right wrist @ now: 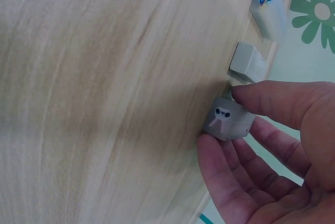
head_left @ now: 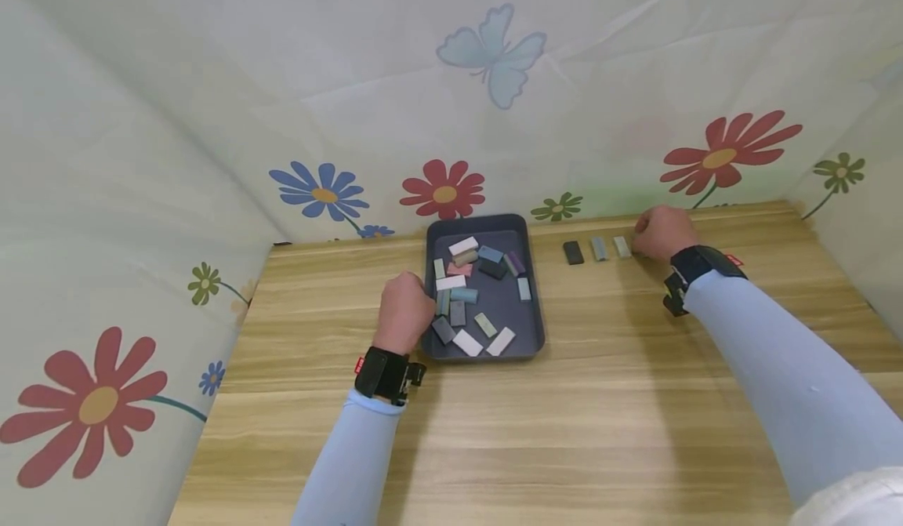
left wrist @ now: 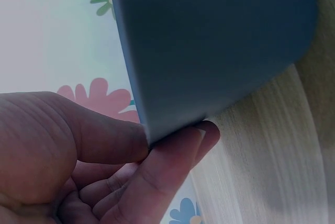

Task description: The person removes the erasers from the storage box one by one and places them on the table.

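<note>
My left hand [head_left: 405, 312] pinches the left wall of a dark grey tray [head_left: 534, 306] between thumb and fingers; the left wrist view shows the tray's outer side [left wrist: 220, 41] close up. Several small blocks lie in the tray, among them a pink block [head_left: 459, 270] and a white block [head_left: 501, 342]. My right hand [head_left: 665, 233] is at the back right of the table, its thumb and fingers around a small grey block [right wrist: 222, 119] with a printed figure on its end. Beside it, in a row, stand a pale block [head_left: 621, 247], a grey-blue block [head_left: 599, 249] and a black block [head_left: 574, 253].
The wood-grain table [head_left: 564, 432] ends at the back against a white sheet [head_left: 367, 103] printed with flowers and a butterfly. The sheet also rises along the left and right sides. Each wrist wears a black strap with a camera.
</note>
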Demonstrator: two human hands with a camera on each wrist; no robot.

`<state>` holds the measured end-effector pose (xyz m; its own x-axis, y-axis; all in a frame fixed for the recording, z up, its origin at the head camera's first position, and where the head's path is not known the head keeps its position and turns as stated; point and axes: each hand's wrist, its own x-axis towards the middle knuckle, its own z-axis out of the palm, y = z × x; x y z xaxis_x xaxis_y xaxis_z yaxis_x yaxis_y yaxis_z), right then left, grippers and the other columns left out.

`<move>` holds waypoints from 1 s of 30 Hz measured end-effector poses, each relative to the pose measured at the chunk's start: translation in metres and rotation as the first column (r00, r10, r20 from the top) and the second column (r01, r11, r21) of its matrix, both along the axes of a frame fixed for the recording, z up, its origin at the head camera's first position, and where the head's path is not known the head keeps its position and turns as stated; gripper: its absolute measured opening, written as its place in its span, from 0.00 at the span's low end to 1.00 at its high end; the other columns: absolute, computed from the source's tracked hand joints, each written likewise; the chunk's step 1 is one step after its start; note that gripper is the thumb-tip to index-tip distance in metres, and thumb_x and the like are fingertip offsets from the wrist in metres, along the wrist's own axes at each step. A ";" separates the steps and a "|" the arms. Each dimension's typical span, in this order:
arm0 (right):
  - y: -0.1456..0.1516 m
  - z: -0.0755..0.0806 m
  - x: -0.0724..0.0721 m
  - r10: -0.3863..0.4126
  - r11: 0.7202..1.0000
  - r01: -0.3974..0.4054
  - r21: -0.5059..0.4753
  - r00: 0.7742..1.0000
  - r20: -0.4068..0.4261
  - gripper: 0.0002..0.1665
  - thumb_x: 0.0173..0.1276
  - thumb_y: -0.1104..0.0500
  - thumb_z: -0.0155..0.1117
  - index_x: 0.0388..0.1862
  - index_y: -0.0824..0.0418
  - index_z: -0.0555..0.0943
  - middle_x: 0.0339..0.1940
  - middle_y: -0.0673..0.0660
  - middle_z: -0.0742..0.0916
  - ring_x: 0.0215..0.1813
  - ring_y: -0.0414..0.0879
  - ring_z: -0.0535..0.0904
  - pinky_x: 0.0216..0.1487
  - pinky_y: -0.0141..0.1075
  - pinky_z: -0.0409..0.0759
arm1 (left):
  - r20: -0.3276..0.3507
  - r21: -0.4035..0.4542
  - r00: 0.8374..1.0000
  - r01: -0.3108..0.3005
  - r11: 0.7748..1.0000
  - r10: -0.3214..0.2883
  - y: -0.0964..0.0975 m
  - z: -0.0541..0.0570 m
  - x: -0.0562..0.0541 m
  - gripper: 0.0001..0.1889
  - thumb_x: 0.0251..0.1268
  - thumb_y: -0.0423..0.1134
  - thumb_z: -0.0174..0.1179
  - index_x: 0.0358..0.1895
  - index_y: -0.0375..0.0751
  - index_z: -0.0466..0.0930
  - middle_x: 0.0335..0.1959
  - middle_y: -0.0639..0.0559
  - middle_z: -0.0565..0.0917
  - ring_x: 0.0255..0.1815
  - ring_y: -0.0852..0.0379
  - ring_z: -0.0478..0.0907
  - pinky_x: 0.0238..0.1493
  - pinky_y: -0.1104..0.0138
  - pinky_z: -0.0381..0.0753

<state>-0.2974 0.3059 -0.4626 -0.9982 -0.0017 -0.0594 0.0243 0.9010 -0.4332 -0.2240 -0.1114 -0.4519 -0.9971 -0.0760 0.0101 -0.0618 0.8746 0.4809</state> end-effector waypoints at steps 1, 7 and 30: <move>0.000 0.000 0.000 0.000 1.000 0.000 0.000 1.000 0.002 0.19 0.52 0.59 0.64 0.39 0.72 0.81 0.36 0.68 0.85 0.40 0.62 0.77 0.42 0.53 0.74 | 0.000 -0.001 1.000 0.004 1.000 -0.004 0.000 0.000 0.000 0.11 0.47 0.29 0.57 0.12 0.41 0.75 0.10 0.51 0.73 0.13 0.56 0.71 0.12 0.67 0.66; -0.003 0.005 0.004 0.001 1.000 -0.001 0.004 1.000 0.011 0.20 0.54 0.59 0.63 0.42 0.72 0.80 0.38 0.69 0.84 0.41 0.62 0.77 0.42 0.53 0.74 | 0.007 -0.010 1.000 0.006 1.000 -0.006 0.001 0.003 0.001 0.10 0.46 0.29 0.58 0.12 0.41 0.76 0.12 0.50 0.75 0.14 0.55 0.72 0.13 0.67 0.67; -0.125 0.068 0.013 0.169 0.982 -0.180 -0.059 0.973 -0.157 0.26 0.58 0.58 0.61 0.56 0.66 0.74 0.54 0.68 0.75 0.48 0.57 0.73 0.48 0.50 0.73 | 0.012 -0.001 1.000 -0.018 1.000 0.018 0.001 0.003 0.001 0.08 0.48 0.29 0.59 0.15 0.41 0.77 0.14 0.50 0.77 0.15 0.54 0.73 0.14 0.66 0.67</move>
<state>-0.2848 0.1808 -0.3945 -0.9796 -0.1752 0.0981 -0.2008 0.8517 -0.4841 -0.2229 -0.1104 -0.4484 -0.9956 -0.0940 -0.0022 -0.0835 0.8737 0.4793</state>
